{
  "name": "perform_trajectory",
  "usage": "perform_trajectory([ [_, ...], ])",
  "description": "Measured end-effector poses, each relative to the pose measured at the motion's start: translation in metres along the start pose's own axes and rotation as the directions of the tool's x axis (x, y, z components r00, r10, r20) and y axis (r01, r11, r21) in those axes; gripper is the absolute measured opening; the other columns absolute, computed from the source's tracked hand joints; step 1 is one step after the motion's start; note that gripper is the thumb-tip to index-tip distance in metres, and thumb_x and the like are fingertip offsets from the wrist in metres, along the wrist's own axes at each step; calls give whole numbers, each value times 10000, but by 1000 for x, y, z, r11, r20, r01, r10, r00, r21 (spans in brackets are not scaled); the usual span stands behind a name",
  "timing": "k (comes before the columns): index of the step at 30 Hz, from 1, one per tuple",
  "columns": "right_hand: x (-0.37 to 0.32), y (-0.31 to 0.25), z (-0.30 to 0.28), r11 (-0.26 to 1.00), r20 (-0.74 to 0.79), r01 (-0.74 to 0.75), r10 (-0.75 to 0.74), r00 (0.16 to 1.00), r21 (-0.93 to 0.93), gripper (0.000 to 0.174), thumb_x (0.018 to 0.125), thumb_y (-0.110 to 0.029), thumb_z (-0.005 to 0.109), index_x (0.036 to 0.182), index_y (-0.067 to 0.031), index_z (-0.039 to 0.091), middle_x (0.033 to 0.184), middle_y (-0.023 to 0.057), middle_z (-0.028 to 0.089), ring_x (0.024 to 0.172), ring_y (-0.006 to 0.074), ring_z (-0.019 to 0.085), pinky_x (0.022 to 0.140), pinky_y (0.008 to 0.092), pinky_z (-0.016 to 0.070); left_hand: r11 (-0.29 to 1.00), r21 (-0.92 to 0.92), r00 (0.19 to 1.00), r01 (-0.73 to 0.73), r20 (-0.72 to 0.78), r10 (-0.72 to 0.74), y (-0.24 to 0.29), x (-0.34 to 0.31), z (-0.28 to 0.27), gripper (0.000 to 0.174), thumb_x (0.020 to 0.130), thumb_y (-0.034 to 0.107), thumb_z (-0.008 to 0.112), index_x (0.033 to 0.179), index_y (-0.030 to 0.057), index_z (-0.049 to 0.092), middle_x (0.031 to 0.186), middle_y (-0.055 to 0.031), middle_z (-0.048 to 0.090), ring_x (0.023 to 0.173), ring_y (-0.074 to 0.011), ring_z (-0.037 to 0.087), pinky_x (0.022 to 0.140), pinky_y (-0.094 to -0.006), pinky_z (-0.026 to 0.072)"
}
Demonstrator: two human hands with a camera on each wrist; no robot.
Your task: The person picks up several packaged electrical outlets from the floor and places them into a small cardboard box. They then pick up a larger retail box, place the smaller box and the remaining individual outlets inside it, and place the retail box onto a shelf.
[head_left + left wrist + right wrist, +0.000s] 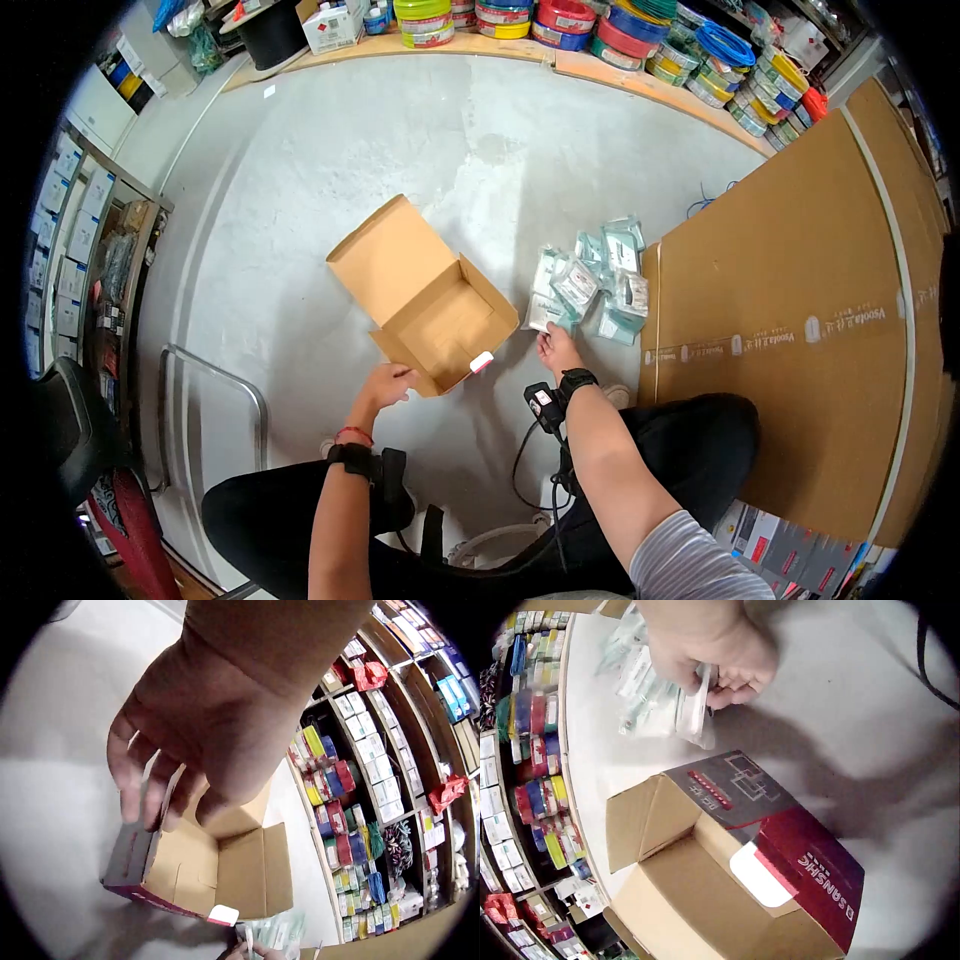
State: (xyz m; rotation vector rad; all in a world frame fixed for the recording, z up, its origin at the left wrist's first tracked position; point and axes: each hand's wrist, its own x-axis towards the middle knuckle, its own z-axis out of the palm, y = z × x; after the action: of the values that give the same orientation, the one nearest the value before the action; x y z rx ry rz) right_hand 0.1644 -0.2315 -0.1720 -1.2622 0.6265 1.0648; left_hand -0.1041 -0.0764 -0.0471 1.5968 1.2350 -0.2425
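Note:
An open cardboard box [440, 320] stands on the floor, its lid folded back and its inside bare; dark grey and red printing covers its outside [810, 877]. My left hand [388, 386] is at the box's near left edge, fingers relaxed and holding nothing; whether it touches the box I cannot tell. In the left wrist view that hand [202, 735] hangs over the rim. To the right of the box lies a pile of clear plastic packets [600, 280]. My right hand [558, 350] pinches the edge of one packet [694, 720] at the pile's near side, between thumb and curled fingers.
A large carton [800, 320] stands right of the packets. Rolls of coloured wire [566, 22] line a board at the back. Shelves [130, 290] and a metal frame [262, 420] are on the left. A cable [516, 470] hangs by my right wrist.

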Motion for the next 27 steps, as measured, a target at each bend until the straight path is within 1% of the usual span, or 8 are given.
perform_trajectory([
  [1,-7,3,-3,1000,57,15,-16,998,11,154,761,-264,539,827,-134,488,699,-15,476,623,104,465,572,241,358,993,-58,994,102,48,-99,7,-9,-4,298,734,267,499,784,-16,580,629,-119,570,559,-194,555,511,-311,414],
  [6,-45,0,-6,990,275,-111,131,953,-89,163,775,-194,516,908,-104,491,751,9,488,677,136,472,589,256,360,997,-83,997,-11,-78,5,-8,-22,-7,308,731,267,505,811,-22,577,661,-107,577,600,-178,570,549,-303,433],
  [12,-104,-15,15,980,607,197,-138,782,-30,162,816,-131,463,952,-43,453,958,70,495,928,188,467,829,339,371,982,26,901,-189,-392,184,-38,-23,17,243,656,245,557,767,36,615,762,-161,584,683,-290,566,625,-340,440],
  [16,-112,-24,33,927,772,269,34,634,-261,226,824,-95,445,1035,-20,413,1042,89,474,1009,204,444,906,373,336,941,203,818,-272,-467,337,-42,-43,22,253,611,266,578,783,86,625,766,-143,583,708,-303,559,638,-359,442],
  [18,-121,-16,48,905,796,269,113,595,-330,257,825,-77,439,1063,2,384,1025,96,476,975,203,464,898,373,358,954,232,879,-193,-391,273,-38,-60,18,254,602,281,579,774,100,629,769,-130,586,723,-299,558,638,-361,447],
  [22,-139,21,69,744,659,256,311,685,-617,306,825,-79,436,1123,-40,376,1068,80,476,1004,213,458,881,372,362,899,433,931,-67,-298,213,-42,-67,19,261,590,310,579,759,119,634,775,-124,592,760,-294,557,642,-363,457],
  [26,-112,89,67,394,618,523,168,768,-756,291,819,-59,420,1096,25,392,1019,123,502,917,205,492,782,315,403,877,477,964,59,-256,75,-48,-76,14,308,581,336,587,753,84,627,784,-128,597,764,-295,563,651,-376,457],
  [27,-103,106,60,442,574,453,189,797,-774,280,820,-60,408,1084,32,402,1005,130,507,905,208,494,779,319,402,873,484,967,57,-243,72,-53,-77,15,321,579,342,588,754,75,625,785,-130,597,758,-296,565,652,-380,457],
])
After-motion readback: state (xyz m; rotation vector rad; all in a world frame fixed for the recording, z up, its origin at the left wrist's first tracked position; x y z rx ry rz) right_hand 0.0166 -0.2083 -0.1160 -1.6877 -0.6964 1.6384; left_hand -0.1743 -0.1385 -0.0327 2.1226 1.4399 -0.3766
